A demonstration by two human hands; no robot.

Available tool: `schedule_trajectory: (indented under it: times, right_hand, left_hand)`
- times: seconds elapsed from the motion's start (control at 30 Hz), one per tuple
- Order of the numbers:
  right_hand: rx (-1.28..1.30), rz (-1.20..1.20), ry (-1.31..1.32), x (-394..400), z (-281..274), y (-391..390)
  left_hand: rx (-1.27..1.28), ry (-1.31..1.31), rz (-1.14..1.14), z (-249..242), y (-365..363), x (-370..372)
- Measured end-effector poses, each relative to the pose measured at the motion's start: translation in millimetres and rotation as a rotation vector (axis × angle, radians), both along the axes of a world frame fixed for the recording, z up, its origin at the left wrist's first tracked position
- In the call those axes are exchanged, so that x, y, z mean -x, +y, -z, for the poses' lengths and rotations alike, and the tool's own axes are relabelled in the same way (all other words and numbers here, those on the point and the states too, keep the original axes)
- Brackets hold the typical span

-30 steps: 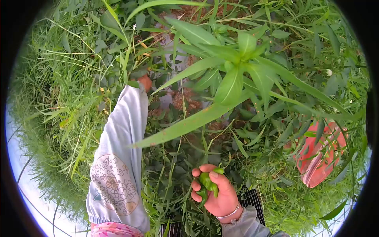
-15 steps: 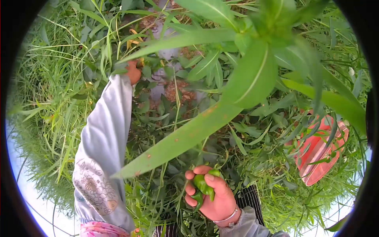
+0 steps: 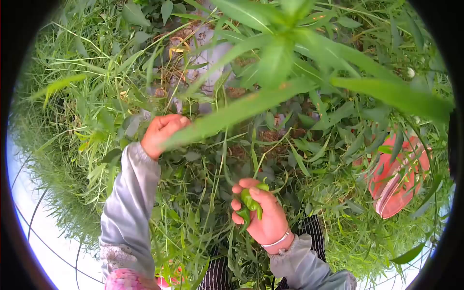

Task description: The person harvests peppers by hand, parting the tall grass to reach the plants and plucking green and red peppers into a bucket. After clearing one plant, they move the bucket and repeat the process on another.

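Note:
Several green peppers (image 3: 251,203) rest in my right hand (image 3: 265,215), palm up, with its fingers curled round them low in the middle of the view. My left hand (image 3: 164,134) is over the foliage at left of centre, its fingers bent together; a long blurred leaf (image 3: 241,113) passes in front of its fingertips, so whatever they hold cannot be made out. Leafy green plants (image 3: 193,162) lie beneath and between both hands.
A red plastic container (image 3: 396,188) stands among the weeds at the right. A tall plant (image 3: 282,43) rises close to the camera. Pale sheeting (image 3: 208,58) and dry soil show at the upper middle. My striped trouser legs (image 3: 215,273) are at the bottom.
My left hand has come out of the leaves and moved down, nearer my body. My right hand still holds the peppers, slightly higher in view. The near leaves have shifted.

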State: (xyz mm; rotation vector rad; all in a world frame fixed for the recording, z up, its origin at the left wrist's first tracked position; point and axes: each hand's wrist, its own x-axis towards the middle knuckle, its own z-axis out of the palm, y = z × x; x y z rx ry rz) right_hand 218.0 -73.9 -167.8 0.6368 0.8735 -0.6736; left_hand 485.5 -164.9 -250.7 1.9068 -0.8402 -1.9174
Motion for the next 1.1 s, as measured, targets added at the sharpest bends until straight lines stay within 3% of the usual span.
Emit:
schedule_trajectory:
  times: [0.03, 0.07, 0.17, 0.2, 0.3, 0.47, 0.57, 0.6, 0.67, 0.7, 0.77, 0.83, 0.9, 0.93, 1.03, 1.1]
  right_hand:
    - [0.014, -0.013, 0.009, -1, -1, 0]
    - [0.025, -0.023, 0.01, -2, -2, -1]
    - [0.042, -0.026, -0.019, -4, -7, -1]
    - [0.044, -0.024, -0.03, -5, -9, 0]
    - [0.045, -0.018, -0.06, -3, -11, 2]
    - [0.044, -0.018, -0.086, 0, -13, 4]
    - [0.051, -0.047, -0.089, -1, -14, 4]
    - [0.049, -0.071, -0.079, -1, -13, 2]
    - [0.055, -0.136, -0.014, 6, -12, 2]
    - [0.06, -0.179, 0.023, 9, -10, 3]
    - [0.091, 0.031, -0.069, 16, 1, 34]
    - [0.126, -0.086, 0.079, 60, -27, 26]
    - [0.143, -0.215, 0.2, 107, -63, 20]
    - [0.118, -0.201, 0.238, 140, -75, 26]
    - [0.176, -0.01, 0.524, 223, -127, 20]
    - [0.193, -0.025, 0.827, 270, -135, 15]
  left_hand:
    - [0.019, -0.051, -0.035, -12, 6, 3]
    - [0.012, 0.052, -0.216, -13, 16, -3]
    - [0.063, 0.188, -0.358, -53, 19, -1]
    - [0.077, 0.208, -0.319, -45, 32, -21]
    - [0.018, 0.324, -0.551, -62, 38, -14]
    - [0.044, 0.478, -0.509, -49, 65, -27]
    - [0.013, 0.325, -0.772, -52, 81, -24]
    - [-0.037, 0.348, -0.69, -46, 84, -35]
    - [0.021, 0.674, -0.62, -24, 108, -69]
    - [-0.1, 0.488, -0.769, -24, 111, -70]
    - [-0.068, 0.443, -0.598, 0, 124, -97]
    - [-0.058, 0.457, -0.546, 22, 133, -119]
    - [-0.097, 0.425, -0.547, 6, 116, -93]
    - [-0.115, 0.403, -0.555, -5, 110, -76]
    - [0.004, 0.638, -0.358, 24, 119, -108]
    - [-0.049, 0.439, -0.469, -9, 106, -64]
